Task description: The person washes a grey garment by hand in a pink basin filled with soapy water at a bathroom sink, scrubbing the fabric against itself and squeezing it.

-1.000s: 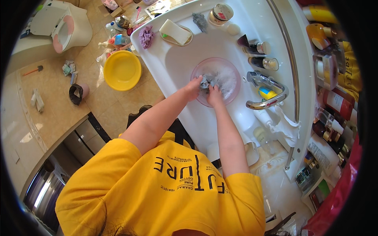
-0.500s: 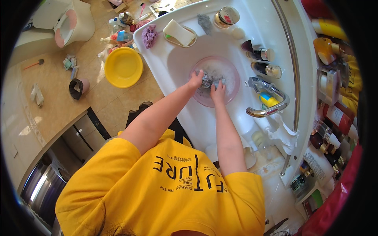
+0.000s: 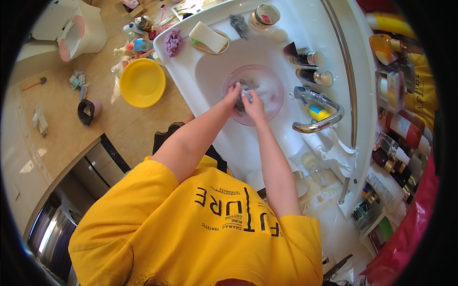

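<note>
Two bare hands, left hand (image 3: 231, 97) and right hand (image 3: 255, 105), fingers curled mostly closed, bunch a grey cloth (image 3: 244, 87) inside the pink basin (image 3: 282, 97), just above frame centre. Foam (image 3: 268, 90) covers the water there; I'd judge the cloth soaped, rinsing not yet done. Soap (image 3: 208, 36) sits upper left of them.

We've got blk lettering (image 3: 247, 209), lg + sm, on yellow T-shirt (image 3: 191, 243); print on white pack (image 3: 384, 184) too sm to read.
</note>
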Motion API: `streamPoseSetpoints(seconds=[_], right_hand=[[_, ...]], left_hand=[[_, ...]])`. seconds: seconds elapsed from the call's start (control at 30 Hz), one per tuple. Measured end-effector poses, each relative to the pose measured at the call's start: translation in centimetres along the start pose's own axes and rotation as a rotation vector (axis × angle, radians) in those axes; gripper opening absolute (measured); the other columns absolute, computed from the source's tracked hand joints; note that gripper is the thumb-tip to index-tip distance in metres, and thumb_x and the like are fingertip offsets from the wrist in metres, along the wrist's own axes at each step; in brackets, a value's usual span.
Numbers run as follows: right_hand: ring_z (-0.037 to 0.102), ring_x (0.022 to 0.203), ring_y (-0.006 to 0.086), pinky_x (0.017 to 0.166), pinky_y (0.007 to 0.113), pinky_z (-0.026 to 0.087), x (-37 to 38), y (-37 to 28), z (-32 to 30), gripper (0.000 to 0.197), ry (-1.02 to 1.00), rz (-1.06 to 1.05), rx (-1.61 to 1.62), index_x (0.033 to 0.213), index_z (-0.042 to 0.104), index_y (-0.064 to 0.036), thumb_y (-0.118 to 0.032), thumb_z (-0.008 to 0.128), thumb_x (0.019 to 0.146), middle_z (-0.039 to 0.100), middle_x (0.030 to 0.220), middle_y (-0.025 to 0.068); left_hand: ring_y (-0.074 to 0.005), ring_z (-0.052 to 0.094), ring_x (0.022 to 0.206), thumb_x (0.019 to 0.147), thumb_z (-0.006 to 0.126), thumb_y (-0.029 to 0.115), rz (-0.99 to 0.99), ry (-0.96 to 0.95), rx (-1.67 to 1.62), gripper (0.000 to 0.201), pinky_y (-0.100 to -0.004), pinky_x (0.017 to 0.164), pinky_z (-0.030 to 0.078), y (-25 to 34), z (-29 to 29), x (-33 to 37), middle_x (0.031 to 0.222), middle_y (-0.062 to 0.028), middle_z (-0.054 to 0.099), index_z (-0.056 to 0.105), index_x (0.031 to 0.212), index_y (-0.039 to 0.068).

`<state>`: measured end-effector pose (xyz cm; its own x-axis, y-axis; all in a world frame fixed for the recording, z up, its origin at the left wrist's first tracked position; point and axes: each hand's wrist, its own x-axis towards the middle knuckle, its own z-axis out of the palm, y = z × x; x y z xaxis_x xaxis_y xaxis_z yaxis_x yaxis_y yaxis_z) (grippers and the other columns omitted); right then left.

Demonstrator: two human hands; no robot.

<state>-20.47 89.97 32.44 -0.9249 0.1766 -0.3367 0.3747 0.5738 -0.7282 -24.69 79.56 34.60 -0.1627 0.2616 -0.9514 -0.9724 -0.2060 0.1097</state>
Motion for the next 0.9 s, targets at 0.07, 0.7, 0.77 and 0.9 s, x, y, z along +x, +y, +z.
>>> streamPoseSetpoints(seconds=[0.07,0.7,0.77,0.9], right_hand=[[0.055,0.079,0.0303,0.07,0.035,0.042,-1.9,-3.9,-0.6,0.028,-0.022,-0.079,0.094,0.091,0.052,-0.0011,-0.025,0.056,0.077,0.057,0.08,0.0161],[0.053,0.069,0.0407,0.059,0.047,0.04,-0.3,-4.5,0.5,0.029,0.111,0.006,-0.238,0.08,0.052,-0.0006,-0.029,0.045,0.081,0.056,0.072,0.0235],[0.053,0.066,0.0417,0.059,0.049,0.041,1.1,-3.0,0.2,0.032,0.169,-0.025,-0.284,0.079,0.053,-0.0013,-0.031,0.042,0.083,0.055,0.07,0.024],[0.051,0.079,0.0396,0.069,0.046,0.04,3.0,1.2,-1.6,0.027,0.115,0.092,-0.362,0.093,0.05,-0.001,-0.025,0.046,0.08,0.054,0.084,0.024]], left_hand=[[-0.0272,0.036,0.113,0.078,0.04,0.056,0.06,-0.107,-0.113,0.063,-0.0465,0.085,0.035,-0.5,-1.2,2.7,0.129,-0.0079,0.029,0.018,0.13,0.026],[-0.0205,0.054,0.084,0.085,0.041,0.031,0.245,-0.128,-0.058,0.029,-0.0328,0.07,0.046,-2.6,-1.9,3.6,0.094,-0.0072,0.054,0.05,0.1,0.007],[-0.0216,0.05,0.093,0.085,0.039,0.033,0.159,-0.126,-0.168,0.034,-0.037,0.078,0.04,-2.5,-1.7,2.4,0.1,-0.0081,0.053,0.049,0.102,0.005],[-0.0207,0.049,0.096,0.085,0.042,0.034,0.113,-0.058,-0.19,0.035,-0.0404,0.085,0.036,-2.8,-1.9,2.1,0.108,-0.0085,0.05,0.048,0.105,0.006]])
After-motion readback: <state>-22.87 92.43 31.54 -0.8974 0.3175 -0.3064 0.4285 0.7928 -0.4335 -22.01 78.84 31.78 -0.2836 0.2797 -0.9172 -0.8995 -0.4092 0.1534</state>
